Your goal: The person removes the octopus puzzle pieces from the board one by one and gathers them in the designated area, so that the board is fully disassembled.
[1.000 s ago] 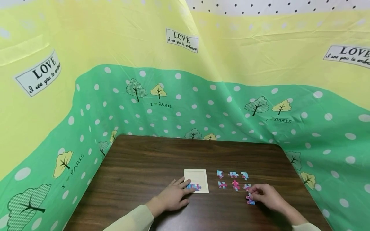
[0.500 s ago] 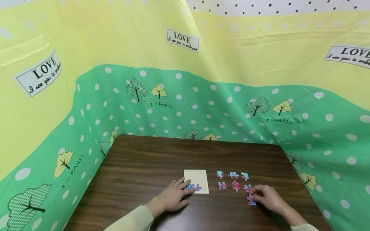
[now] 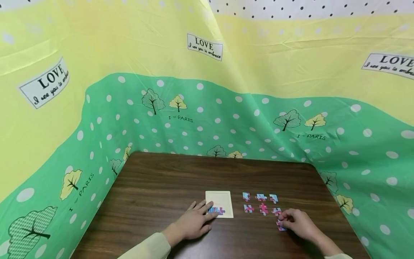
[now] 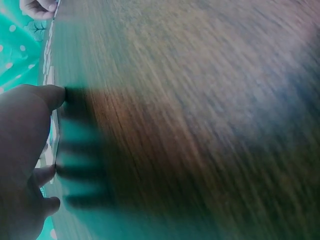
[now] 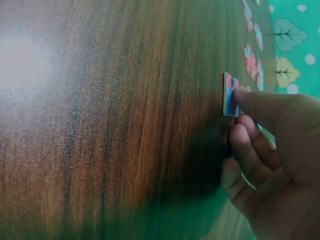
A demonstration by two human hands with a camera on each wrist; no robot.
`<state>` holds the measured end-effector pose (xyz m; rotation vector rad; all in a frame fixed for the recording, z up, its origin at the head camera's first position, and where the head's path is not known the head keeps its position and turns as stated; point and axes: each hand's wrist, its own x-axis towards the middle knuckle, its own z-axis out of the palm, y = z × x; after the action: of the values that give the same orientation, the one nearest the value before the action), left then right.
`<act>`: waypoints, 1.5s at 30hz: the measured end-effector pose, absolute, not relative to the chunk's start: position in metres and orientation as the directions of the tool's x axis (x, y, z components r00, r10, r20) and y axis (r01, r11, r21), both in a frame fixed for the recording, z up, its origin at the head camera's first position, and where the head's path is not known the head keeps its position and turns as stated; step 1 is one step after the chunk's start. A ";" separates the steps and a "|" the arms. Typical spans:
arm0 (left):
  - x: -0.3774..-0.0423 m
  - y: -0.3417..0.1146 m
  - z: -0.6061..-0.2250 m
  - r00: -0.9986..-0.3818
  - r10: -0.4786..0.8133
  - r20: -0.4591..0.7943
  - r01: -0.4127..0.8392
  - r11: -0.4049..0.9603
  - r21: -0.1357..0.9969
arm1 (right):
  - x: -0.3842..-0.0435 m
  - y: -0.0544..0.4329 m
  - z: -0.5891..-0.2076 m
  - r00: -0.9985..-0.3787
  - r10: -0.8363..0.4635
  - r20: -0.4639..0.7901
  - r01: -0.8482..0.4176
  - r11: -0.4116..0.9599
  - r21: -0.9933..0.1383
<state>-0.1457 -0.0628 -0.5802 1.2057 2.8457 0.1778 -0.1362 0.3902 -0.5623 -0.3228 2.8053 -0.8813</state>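
Note:
My left hand [image 3: 192, 222] lies with fingers spread over the lower left of a cream square puzzle tray [image 3: 223, 197]. Blue and pink puzzle pieces [image 3: 221, 211] sit along the tray's bottom edge, partly covered by those fingers. On the right, my right hand [image 3: 300, 223] pinches a blue-purple puzzle piece [image 3: 281, 226] with thumb and fingers. In the right wrist view, the thumb presses on this puzzle piece [image 5: 229, 97], which appears tilted up near the table surface. Just beyond it lies a pink and blue piece [image 3: 276, 211], close to the fingertips.
Several loose puzzle pieces lie in two rows right of the tray, among them a mostly pink piece [image 3: 263, 208] and a light blue one [image 3: 273, 198]. The dark wooden table [image 3: 168, 172] is enclosed by a green and yellow printed curtain [image 3: 181, 133].
The puzzle piece under my right hand has shifted slightly right and is more covered by the fingers. My left hand stays on the tray.

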 end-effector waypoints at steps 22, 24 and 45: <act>-0.147 -0.081 -0.587 -0.690 0.723 0.031 0.722 0.685 0.097 | -0.173 0.330 -0.539 -0.926 -0.362 -0.107 -0.204 0.718 -0.665; -0.148 -0.081 -0.586 -0.693 0.720 0.026 0.719 0.688 0.100 | -0.178 0.317 -0.539 -0.920 -0.381 -0.088 -0.229 0.708 -0.668; -0.143 -0.078 -0.572 -0.718 0.694 -0.058 0.683 0.718 0.138 | -0.202 0.197 -0.548 -0.848 -0.529 -0.034 -0.404 0.687 -0.604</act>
<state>-0.1426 -0.0778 -0.5724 1.1305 2.8126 0.1626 -0.2020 0.1967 -0.5476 -0.7538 2.6928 -0.8901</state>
